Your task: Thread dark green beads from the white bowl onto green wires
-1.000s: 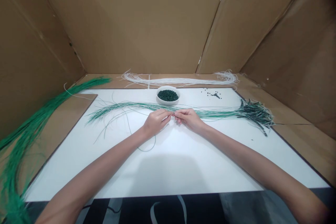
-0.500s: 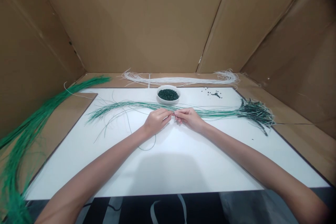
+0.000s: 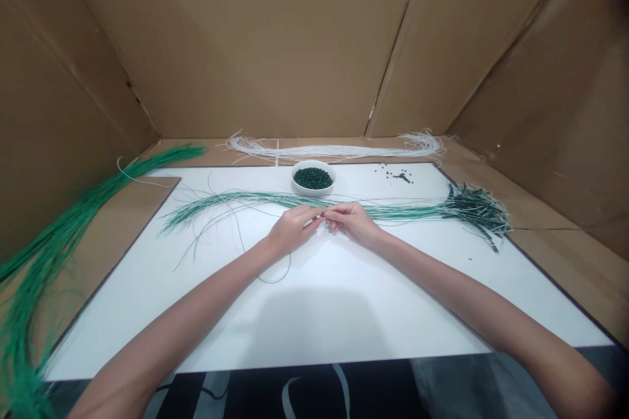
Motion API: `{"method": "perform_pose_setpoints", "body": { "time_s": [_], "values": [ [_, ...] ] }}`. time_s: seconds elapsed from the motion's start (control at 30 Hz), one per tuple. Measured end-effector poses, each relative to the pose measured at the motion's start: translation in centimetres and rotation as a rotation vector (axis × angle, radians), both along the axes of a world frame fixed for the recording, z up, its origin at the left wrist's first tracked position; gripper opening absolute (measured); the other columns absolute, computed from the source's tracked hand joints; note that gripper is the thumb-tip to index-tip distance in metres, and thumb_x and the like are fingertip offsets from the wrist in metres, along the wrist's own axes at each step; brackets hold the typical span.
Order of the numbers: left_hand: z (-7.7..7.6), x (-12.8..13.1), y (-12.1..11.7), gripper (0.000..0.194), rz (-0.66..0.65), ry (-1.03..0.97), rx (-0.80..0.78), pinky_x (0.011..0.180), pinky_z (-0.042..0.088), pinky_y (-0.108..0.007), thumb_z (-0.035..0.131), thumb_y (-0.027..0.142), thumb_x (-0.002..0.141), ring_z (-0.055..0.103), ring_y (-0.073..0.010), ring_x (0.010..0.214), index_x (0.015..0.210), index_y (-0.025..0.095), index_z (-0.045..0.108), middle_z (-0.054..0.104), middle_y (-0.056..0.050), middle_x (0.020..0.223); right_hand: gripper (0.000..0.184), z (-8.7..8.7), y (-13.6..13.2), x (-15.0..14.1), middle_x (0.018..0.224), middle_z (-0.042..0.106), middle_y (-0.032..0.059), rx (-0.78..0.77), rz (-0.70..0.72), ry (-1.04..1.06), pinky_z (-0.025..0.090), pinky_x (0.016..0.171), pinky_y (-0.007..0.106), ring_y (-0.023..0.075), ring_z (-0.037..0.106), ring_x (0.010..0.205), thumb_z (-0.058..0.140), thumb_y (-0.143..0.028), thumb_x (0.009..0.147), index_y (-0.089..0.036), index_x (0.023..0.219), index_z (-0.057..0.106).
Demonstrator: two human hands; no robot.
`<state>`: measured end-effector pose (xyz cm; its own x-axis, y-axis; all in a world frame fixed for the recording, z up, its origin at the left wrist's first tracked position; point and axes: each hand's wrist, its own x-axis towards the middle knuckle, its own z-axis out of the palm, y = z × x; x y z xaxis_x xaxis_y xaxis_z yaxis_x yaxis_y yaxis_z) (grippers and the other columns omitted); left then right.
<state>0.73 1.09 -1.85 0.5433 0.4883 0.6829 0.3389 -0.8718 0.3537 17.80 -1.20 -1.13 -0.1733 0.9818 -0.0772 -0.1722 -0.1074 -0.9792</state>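
My left hand (image 3: 291, 229) and my right hand (image 3: 352, 221) meet fingertip to fingertip above the white board (image 3: 314, 314), both pinched closed. A thin cord (image 3: 240, 236) runs from my left hand and loops across the board. What my right fingers pinch is too small to make out. Just behind both hands lies a long bundle of green-and-white cords (image 3: 393, 212), its dark ends fanned out at the right (image 3: 474, 211). A small white bowl of dark green beads (image 3: 313, 178) stands behind the bundle.
A bundle of white cords (image 3: 334, 149) lies along the back. Thick green strands (image 3: 59, 229) sweep down the left side. A few loose dark beads (image 3: 400, 176) sit at the back right of the board. Cardboard walls close in on three sides.
The fingertips of both hands have drawn slightly closer together. The view has shifted a little; nothing else has moved.
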Motion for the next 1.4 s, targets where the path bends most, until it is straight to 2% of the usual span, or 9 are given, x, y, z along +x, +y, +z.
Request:
{"method": "perform_pose_setpoints", "body": {
  "time_s": [0.37, 0.77, 0.97, 1.17, 1.4],
  "values": [
    [0.7, 0.0, -0.1, 0.015, 0.001, -0.016, -0.072, 0.068, 0.047, -0.022, 0.05, 0.024, 0.081, 0.058, -0.0107, 0.069, 0.088, 0.016, 0.061, 0.066, -0.003, 0.084, 0.02, 0.5, -0.2, 0.1, 0.054, 0.058, 0.0008, -0.025, 0.02, 0.049, 0.037, 0.045, 0.022, 0.0062, 0.046, 0.044, 0.074, -0.028, 0.054, -0.011, 0.063, 0.067],
    [0.8, 0.0, -0.3, 0.013, 0.031, -0.002, -0.122, 0.059, 0.043, -0.019, 0.049, 0.018, 0.079, 0.052, -0.0082, 0.06, 0.089, 0.016, 0.057, 0.062, -0.001, 0.075, 0.024, 0.0, 0.0, 0.1, 0.055, 0.057, 0.0008, 0.009, -0.009, -0.01, 0.036, 0.046, 0.022, 0.0058, 0.045, 0.045, 0.073, -0.031, 0.055, -0.011, 0.067, 0.068],
    [0.9, 0.0, -0.3, 0.014, 0.047, 0.013, -0.127, 0.058, 0.043, -0.019, 0.049, 0.021, 0.078, 0.05, -0.0079, 0.056, 0.089, 0.016, 0.057, 0.062, -0.001, 0.074, 0.024, -0.2, 0.1, 0.2, 0.056, 0.058, 0.0012, 0.018, -0.012, 0.009, 0.037, 0.046, 0.022, 0.006, 0.046, 0.045, 0.072, -0.032, 0.056, -0.012, 0.068, 0.068],
    [1.1, -0.3, -0.2, 0.022, -0.004, 0.011, -0.196, 0.068, 0.045, -0.023, 0.035, 0.018, 0.086, 0.058, -0.0118, 0.071, 0.097, 0.016, 0.054, 0.064, -0.003, 0.08, 0.024, -0.2, 0.1, 0.1, 0.055, 0.057, 0.0008, 0.005, -0.025, 0.021, 0.037, 0.045, 0.022, 0.0061, 0.046, 0.044, 0.073, -0.031, 0.055, -0.012, 0.068, 0.068],
    [1.0, -0.3, -0.1, 0.023, 0.004, 0.021, -0.209, 0.068, 0.046, -0.024, 0.04, 0.019, 0.085, 0.058, -0.0132, 0.072, 0.103, 0.016, 0.053, 0.063, -0.004, 0.079, 0.021, -0.1, 0.0, 0.1, 0.054, 0.057, 0.0006, 0.007, -0.024, 0.035, 0.036, 0.046, 0.022, 0.0062, 0.046, 0.044, 0.073, -0.03, 0.056, -0.012, 0.065, 0.068]
  ]
}}
